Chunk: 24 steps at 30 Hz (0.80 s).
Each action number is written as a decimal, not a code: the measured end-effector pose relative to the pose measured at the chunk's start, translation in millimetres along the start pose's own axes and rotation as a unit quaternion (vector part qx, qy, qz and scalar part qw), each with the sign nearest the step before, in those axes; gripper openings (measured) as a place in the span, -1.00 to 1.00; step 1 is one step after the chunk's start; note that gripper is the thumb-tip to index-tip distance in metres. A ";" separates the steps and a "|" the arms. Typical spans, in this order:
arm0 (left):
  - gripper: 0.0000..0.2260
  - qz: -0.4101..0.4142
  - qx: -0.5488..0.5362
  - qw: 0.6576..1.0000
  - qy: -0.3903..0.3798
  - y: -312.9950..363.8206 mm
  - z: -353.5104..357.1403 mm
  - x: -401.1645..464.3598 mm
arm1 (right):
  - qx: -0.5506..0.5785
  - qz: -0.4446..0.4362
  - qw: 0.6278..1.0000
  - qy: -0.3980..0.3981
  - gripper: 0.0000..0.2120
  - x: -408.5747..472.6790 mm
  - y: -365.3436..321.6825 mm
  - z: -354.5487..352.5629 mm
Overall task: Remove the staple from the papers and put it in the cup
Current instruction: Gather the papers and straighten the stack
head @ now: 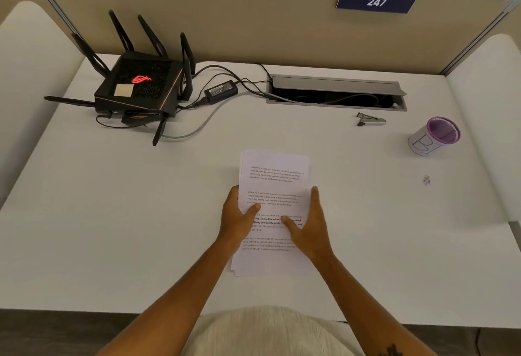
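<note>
A stack of printed white papers (275, 178) lies in the middle of the white desk (112, 214). My left hand (238, 221) grips the stack's left edge, thumb on top of the page. My right hand (311, 227) presses against the right edge, thumb laid across the text. The staple itself is too small to make out on the sheets. A metal staple remover (370, 121) rests at the back right, apart from both hands. Further right stands a white cup (434, 137) with a purple rim and a drawn mark on its side.
A black router (141, 84) with several antennas, its power brick (221, 91) and cables sit at the back left. An open cable tray (335, 93) is sunk into the desk's rear. A small dark speck (426, 180) lies below the cup.
</note>
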<state>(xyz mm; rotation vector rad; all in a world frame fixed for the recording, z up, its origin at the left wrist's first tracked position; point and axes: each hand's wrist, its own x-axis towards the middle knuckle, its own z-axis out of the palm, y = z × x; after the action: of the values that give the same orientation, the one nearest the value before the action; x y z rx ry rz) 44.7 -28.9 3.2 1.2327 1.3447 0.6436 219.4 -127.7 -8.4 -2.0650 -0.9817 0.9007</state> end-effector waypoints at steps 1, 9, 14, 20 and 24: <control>-0.60 0.006 -0.007 1.000 -0.008 3.2 -2.5 -0.4 | 0.040 0.036 0.998 0.024 0.06 3.5 -4.1 -6.8; -0.61 0.021 -0.069 0.997 -0.028 28.1 -7.9 -2.1 | 0.298 0.091 0.950 -0.020 -0.61 14.2 -19.8 -37.5; -0.69 0.018 -0.074 0.997 -0.018 37.7 -5.3 -5.4 | 0.308 0.097 0.946 0.019 -0.77 8.8 -27.4 -37.8; -0.74 0.074 -0.084 0.994 0.012 73.7 -10.7 -8.5 | 0.310 0.029 0.949 0.053 -0.76 5.1 -54.3 -58.4; -0.70 0.132 -0.106 0.985 0.022 99.1 -10.2 -13.2 | 0.308 -0.034 0.947 0.087 -0.71 4.2 -74.1 -69.6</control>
<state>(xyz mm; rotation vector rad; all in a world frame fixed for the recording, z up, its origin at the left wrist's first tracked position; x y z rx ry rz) 61.3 -8.4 100.1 1.2371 1.1242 0.9816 250.0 -106.6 86.3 -1.5352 -0.5732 0.8379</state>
